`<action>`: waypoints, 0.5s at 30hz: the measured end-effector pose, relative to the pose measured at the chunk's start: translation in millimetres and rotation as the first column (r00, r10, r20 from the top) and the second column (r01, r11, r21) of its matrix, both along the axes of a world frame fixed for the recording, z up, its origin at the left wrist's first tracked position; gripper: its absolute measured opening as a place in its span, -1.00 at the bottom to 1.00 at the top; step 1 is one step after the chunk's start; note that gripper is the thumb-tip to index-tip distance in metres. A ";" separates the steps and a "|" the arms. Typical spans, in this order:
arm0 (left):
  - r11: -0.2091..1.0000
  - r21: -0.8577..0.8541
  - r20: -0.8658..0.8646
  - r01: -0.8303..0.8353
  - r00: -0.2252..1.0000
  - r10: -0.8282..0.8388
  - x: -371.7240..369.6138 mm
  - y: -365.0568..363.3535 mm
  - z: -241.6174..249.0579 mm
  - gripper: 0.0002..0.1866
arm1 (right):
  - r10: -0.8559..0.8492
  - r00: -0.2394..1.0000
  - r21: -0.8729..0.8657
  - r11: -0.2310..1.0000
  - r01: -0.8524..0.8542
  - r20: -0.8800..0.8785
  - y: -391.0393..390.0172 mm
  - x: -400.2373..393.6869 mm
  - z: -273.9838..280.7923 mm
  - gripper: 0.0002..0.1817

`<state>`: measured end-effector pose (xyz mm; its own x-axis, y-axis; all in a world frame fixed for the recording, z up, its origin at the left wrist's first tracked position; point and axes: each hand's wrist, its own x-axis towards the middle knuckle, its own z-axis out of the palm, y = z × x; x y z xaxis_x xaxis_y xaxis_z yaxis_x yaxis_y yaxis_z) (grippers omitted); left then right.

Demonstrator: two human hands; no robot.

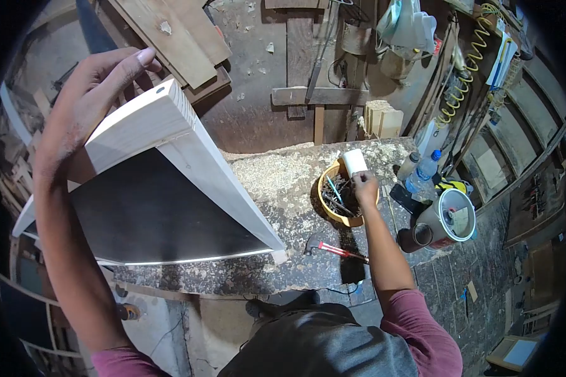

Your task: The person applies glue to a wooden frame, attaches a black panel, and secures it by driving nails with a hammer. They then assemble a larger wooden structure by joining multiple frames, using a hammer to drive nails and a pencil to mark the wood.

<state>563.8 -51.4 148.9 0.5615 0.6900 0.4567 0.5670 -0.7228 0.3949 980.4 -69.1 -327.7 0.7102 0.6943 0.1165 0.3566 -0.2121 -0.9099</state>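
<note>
My left hand [100, 81] is at the upper corner of a pale wooden frame [188, 141], its fingers bent over the top edge and partly hidden behind it. A black panel [163, 213] fills the frame, which stands tilted on the bench. My right hand [365, 188] is closed on a small white piece [354, 161] whose kind I cannot make out. It is held over the rim of a yellow bowl [357, 221] containing several dark nails or screws and a light-blue stick [333, 187]. A hammer [333, 249] with a red handle lies just below the bowl.
Sawdust covers part of the worn workbench [233, 276]. Right of the bowl stand a blue-capped plastic bottle [424, 173], a dark phone [407, 200] and a white bucket [456, 217]. Boards [176, 38] lean behind the frame. A yellow coiled hose [468, 69] hangs at right.
</note>
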 end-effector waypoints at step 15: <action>0.992 -0.085 0.017 -0.089 0.996 0.091 3.2 -3.7 0.9 -0.55 | 0.460 0.466 0.512 0.859 -0.017 -0.756 -55.2 -12.6 75.9 -0.79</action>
<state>567.0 -55.0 149.8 0.4861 0.7740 0.4058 0.6195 -0.6327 0.4647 967.8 -124.4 -251.9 0.4223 0.8965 -0.1340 -0.6350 0.1871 -0.7495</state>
